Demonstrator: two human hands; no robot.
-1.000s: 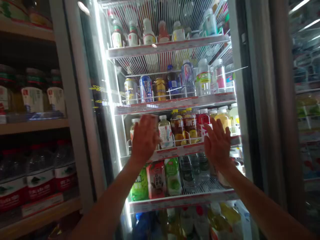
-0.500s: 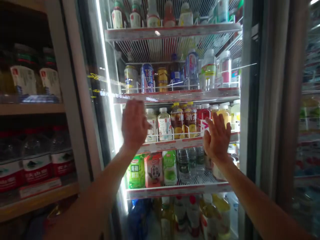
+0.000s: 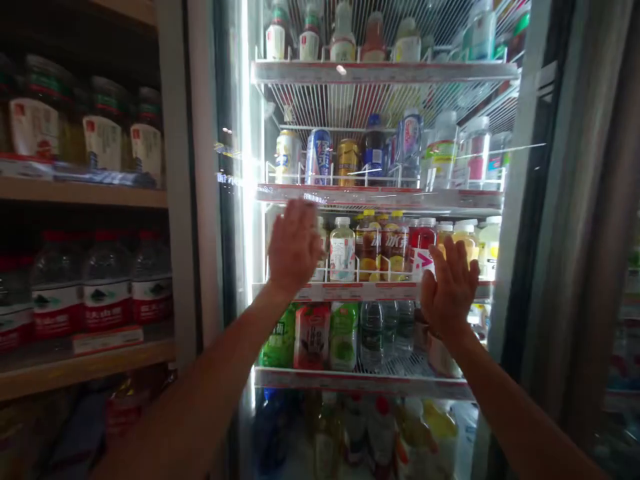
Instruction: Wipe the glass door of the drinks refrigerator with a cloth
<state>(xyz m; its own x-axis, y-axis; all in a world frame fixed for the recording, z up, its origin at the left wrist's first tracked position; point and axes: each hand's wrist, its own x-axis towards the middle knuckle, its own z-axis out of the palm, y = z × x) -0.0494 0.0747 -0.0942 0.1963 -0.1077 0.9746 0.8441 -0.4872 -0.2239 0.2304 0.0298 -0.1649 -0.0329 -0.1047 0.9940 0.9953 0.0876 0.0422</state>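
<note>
Both my arms reach forward to a lit drinks cooler, whose glass front shows reflections. My left hand (image 3: 294,245) is raised flat, slightly blurred, with nothing in it. It covers part of the middle shelf, beside a clear bottle with a white label (image 3: 343,252). On the right, my right hand (image 3: 451,285) is up with its fingers spread, empty, in front of a red drink bottle (image 3: 424,235) and pale yellow bottles (image 3: 466,233). Between my hands stand brown tea bottles with yellow caps (image 3: 395,243). Whether either palm touches the glass I cannot tell.
Cans (image 3: 319,157) and bottles fill the shelf above. Green and red drink packs (image 3: 312,337) and water bottles (image 3: 372,333) stand below. At left, a wooden shelf (image 3: 85,193) holds bottles. Metal frames (image 3: 183,167) border the cooler.
The view has shifted left, so the cooler and shelves appear further right. Both hands stay raised and empty, in nearly the same pose before the middle shelf.
</note>
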